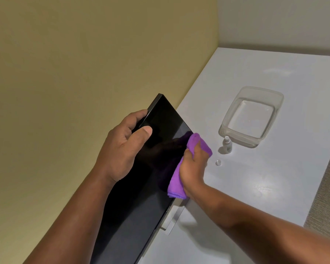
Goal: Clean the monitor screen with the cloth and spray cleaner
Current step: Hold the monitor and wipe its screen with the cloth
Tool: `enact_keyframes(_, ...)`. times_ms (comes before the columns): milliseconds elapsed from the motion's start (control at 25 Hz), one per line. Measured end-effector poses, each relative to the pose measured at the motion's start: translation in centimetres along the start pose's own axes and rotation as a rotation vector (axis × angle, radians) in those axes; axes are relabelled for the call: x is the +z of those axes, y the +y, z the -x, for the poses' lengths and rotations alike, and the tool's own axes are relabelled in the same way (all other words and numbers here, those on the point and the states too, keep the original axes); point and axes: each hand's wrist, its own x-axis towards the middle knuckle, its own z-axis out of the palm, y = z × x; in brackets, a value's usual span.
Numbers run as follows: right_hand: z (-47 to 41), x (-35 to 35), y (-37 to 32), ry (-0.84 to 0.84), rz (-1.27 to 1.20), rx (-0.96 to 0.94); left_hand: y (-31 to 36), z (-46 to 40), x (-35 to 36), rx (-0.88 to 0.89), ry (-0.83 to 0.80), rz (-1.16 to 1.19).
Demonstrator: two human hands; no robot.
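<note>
Along the tabletop's [265, 187] wall-side edge stands the monitor [141, 187], its dark screen facing the person. From the head view, the left hand [122, 147] grips the monitor's top edge, fingers curled behind and thumb on the glass. The right hand [193, 168] clasps the purple cloth [174, 180] against the screen's lower edge. Well clear, the spray bottle [227, 144] stands uncapped beside a clear tub [251, 117], its cap [218, 162] loose nearby. A wide wipe could knock the bottle; the thumb may smudge cleaned glass.
</note>
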Motion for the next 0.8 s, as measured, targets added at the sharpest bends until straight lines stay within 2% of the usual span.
enact_keyframes(120, 2.1, 1.8, -4.3, -0.034, -0.082, -0.212, 0.1, 0.0, 0.0, 0.008, -0.001, -0.004)
enact_keyframes(200, 4.3, 2.6, -6.9, -0.12, -0.168, -0.426, 0.2, 0.0, -0.1, 0.026, 0.006, -0.024)
enact_keyframes(320, 7.5, 2.7, -6.2, -0.352, -0.131, -0.754, 0.1, -0.1, -0.3, 0.033, 0.022, -0.045)
enact_keyframes(400, 7.2, 1.6, -4.1, -0.418, -0.045, -0.887, 0.1, -0.2, -0.4, 0.025, 0.014, -0.028)
enact_keyframes(480, 5.2, 0.3, -3.4, -0.37, 0.055, -0.886, 0.0, -0.2, -0.4, 0.027, 0.003, -0.02)
enact_keyframes(600, 1.5, 0.0, -7.4, -0.09, 0.111, -0.67, -0.2, -0.2, -0.2, 0.02, 0.014, -0.014)
enact_keyframes(640, 0.7, 0.3, -9.4, -0.044, 0.096, -0.623, -0.2, -0.2, -0.2, 0.023, 0.023, -0.025)
enact_keyframes(720, 1.0, 1.0, -11.9, -0.078, 0.075, -0.681, -0.3, -0.1, -0.2, 0.036, 0.032, -0.039)
enact_keyframes(800, 3.1, 1.2, -11.4, -0.238, 0.094, -0.801, -0.4, -0.3, -0.4, 0.041, 0.023, -0.027)
